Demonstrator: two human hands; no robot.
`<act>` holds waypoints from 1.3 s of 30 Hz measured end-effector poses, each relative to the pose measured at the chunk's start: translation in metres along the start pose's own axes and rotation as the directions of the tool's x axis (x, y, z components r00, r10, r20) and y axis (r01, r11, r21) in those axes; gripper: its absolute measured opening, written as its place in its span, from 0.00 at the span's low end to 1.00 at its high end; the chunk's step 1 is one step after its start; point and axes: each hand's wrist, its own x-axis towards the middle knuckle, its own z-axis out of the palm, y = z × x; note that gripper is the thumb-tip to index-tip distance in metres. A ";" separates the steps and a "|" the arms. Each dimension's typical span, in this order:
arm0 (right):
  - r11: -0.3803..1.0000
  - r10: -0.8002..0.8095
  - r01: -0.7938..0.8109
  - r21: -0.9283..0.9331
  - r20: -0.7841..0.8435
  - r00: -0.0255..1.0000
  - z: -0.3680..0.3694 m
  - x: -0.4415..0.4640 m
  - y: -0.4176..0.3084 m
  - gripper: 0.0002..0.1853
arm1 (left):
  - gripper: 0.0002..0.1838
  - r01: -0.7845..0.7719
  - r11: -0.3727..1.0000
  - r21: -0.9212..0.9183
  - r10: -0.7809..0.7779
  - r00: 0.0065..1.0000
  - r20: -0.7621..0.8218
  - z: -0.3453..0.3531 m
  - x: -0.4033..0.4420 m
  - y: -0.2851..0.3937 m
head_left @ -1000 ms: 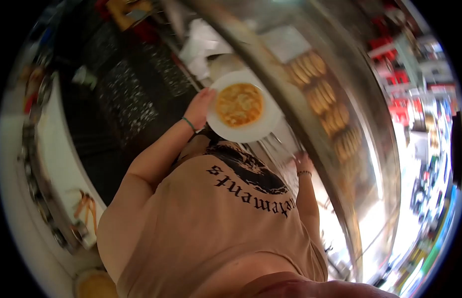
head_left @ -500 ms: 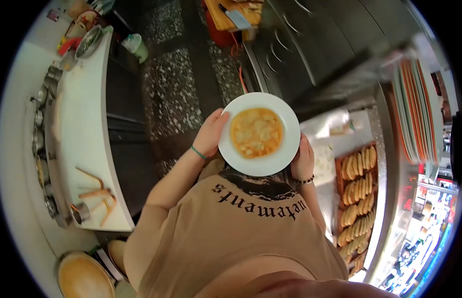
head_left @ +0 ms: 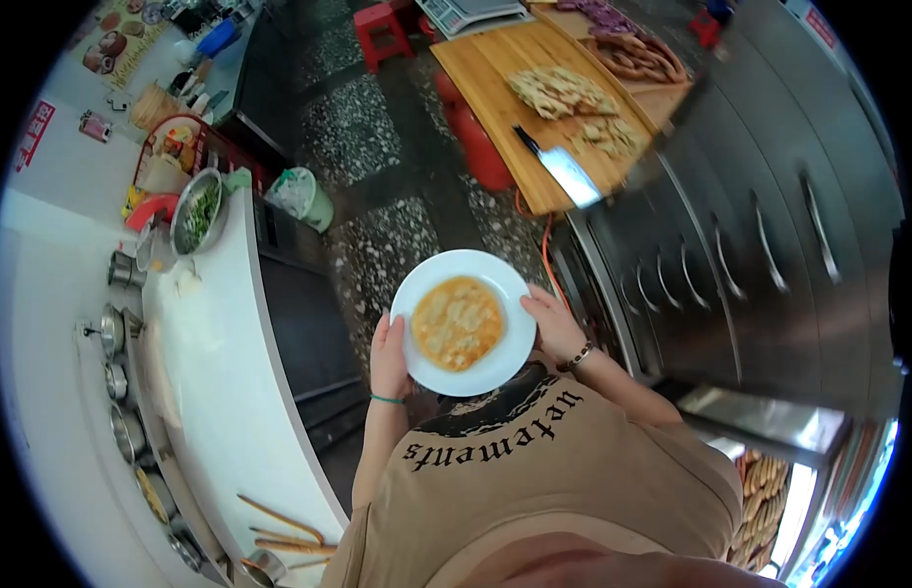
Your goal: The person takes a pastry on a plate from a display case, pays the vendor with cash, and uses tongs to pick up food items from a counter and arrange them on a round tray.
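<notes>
A white plate [head_left: 519,338] is held level in front of my chest, between both hands. On it lies a round, golden-brown flatbread [head_left: 458,323]. My left hand [head_left: 388,355] grips the plate's left rim, thumb on top and the other fingers mostly hidden beneath. At the right rim, my right hand [head_left: 556,323] holds the plate the same way, its thumb resting on the edge. Farther ahead, a cleaver [head_left: 564,169] with a black handle lies on a wooden cutting board [head_left: 475,73], near pieces of cut flatbread [head_left: 564,93].
On the left runs a white counter [head_left: 216,343] bearing a metal bowl of greens [head_left: 198,211] and wooden sticks [head_left: 284,524]. A green bin [head_left: 314,201] stands on the floor by its far end. Steel drawers [head_left: 711,255] line the right. A red stool [head_left: 380,34] stands ahead.
My body has turned and moved forward, bringing the cutting board closer and more fully into view. The tray of breads has slid to the lower right. Both hands still hold the plate.
</notes>
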 end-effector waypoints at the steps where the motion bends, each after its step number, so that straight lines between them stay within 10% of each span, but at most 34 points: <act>1: 0.999 0.016 -0.018 0.044 0.042 0.999 -0.002 0.021 -0.008 0.14 | 0.14 -0.019 1.000 0.010 0.019 1.000 -0.004 0.005 0.012 0.008; 16: 0.896 0.350 -0.209 -0.392 0.332 0.876 0.199 0.581 -0.192 0.12 | 0.22 -0.040 0.971 -0.235 0.006 0.990 -0.143 -0.067 0.493 0.262; 30: 0.990 -0.057 0.024 -0.140 -0.233 0.971 0.197 0.945 -0.339 0.13 | 0.24 -0.053 0.992 0.114 0.005 0.922 0.387 0.046 0.987 0.441; 39: 0.977 -0.181 0.124 -0.175 -0.362 0.915 0.159 1.217 -0.448 0.13 | 0.25 -0.074 0.990 0.119 0.039 0.961 0.274 0.079 1.243 0.528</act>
